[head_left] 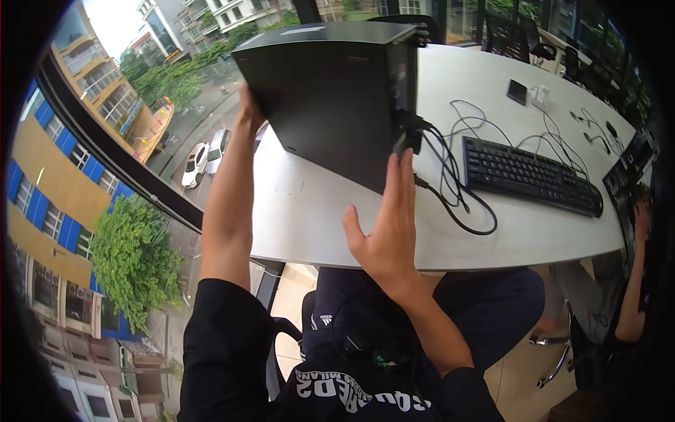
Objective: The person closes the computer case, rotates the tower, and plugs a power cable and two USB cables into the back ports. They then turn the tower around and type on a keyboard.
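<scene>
A black desktop computer case stands at a slant on the white table, with its broad side panel towards me. My left hand holds the left edge of the case; most of its fingers are hidden behind it. Black cables run from plugs on the narrow right-hand face of the case. By the lower end of that face is my right hand, open, its fingers stretched upward and the thumb apart. Its fingertips are right at the lower plug.
On the white table a black keyboard lies to the right of the cables. Farther back are a phone and a white adapter. Another person's arm shows at the far right. A large window fills the left side.
</scene>
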A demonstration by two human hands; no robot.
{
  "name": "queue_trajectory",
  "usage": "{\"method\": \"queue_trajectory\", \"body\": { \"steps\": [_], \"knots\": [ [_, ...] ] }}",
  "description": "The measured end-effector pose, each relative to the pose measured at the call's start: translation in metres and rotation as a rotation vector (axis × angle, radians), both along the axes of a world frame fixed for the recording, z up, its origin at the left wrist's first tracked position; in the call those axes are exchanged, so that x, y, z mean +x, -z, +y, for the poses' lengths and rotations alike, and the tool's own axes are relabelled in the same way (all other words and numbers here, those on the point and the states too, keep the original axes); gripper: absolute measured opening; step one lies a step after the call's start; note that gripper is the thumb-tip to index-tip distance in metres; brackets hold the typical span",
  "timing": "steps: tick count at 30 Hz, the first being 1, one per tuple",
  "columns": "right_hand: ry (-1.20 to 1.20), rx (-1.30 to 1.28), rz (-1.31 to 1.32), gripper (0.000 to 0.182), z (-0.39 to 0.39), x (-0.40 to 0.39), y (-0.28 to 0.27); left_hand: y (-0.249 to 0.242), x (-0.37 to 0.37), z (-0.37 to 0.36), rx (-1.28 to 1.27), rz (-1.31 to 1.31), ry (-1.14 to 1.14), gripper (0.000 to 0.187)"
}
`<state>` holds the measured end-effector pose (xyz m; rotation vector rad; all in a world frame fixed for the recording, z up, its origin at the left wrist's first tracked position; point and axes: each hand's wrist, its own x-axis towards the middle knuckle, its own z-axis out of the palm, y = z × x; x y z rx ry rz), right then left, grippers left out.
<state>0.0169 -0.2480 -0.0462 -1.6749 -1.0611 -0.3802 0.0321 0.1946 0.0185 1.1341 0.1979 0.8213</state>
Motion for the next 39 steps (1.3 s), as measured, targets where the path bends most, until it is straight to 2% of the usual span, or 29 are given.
{"method": "queue_trajectory", "body": {
  "steps": [1, 4, 10, 14, 18, 24, 28, 31, 35, 37, 39],
  "knots": [
    [-0.023, -0.003, 0.027, 0.097, 0.004, -0.002, 0.003, -0.002, 0.001, -0.004, 0.054, 0.062, -0.031, 0.058],
    [-0.061, -0.037, 0.109, 0.104, 0.014, -0.005, 0.008, -0.004, 0.003, -0.011, 0.025, 0.075, -0.040, 0.055],
    [-0.069, -0.038, 0.112, 0.114, 0.027, -0.008, 0.002, -0.005, 0.000, -0.012, -0.023, 0.106, -0.029, 0.054],
    [-0.050, -0.016, 0.103, 0.115, 0.033, 0.001, 0.008, -0.009, -0.011, -0.029, -0.044, 0.090, -0.043, 0.054],
    [-0.063, -0.012, 0.156, 0.117, 0.034, 0.012, 0.008, -0.001, -0.024, -0.026, 0.006, 0.081, -0.170, 0.054],
    [-0.028, -0.083, 0.066, 0.125, 0.039, 0.066, 0.011, -0.016, -0.057, -0.096, 0.065, 0.045, -0.376, 0.050],
    [-0.032, -0.165, 0.115, 0.129, 0.044, 0.092, 0.004, -0.017, -0.072, -0.135, 0.143, 0.028, -0.528, 0.049],
    [-0.062, -0.197, 0.141, 0.133, 0.049, 0.110, 0.000, -0.007, -0.078, -0.133, 0.245, 0.091, -0.665, 0.057],
    [-0.147, -0.208, 0.203, 0.137, 0.059, 0.135, -0.002, 0.008, -0.093, -0.147, 0.331, 0.107, -0.709, 0.069],
    [-0.163, -0.218, 0.222, 0.139, 0.064, 0.149, 0.000, 0.014, -0.102, -0.154, 0.275, 0.068, -0.632, 0.073],
    [-0.178, -0.242, 0.225, 0.141, 0.073, 0.157, -0.002, 0.017, -0.115, -0.154, 0.342, 0.188, -0.604, 0.078]
  ]
}}
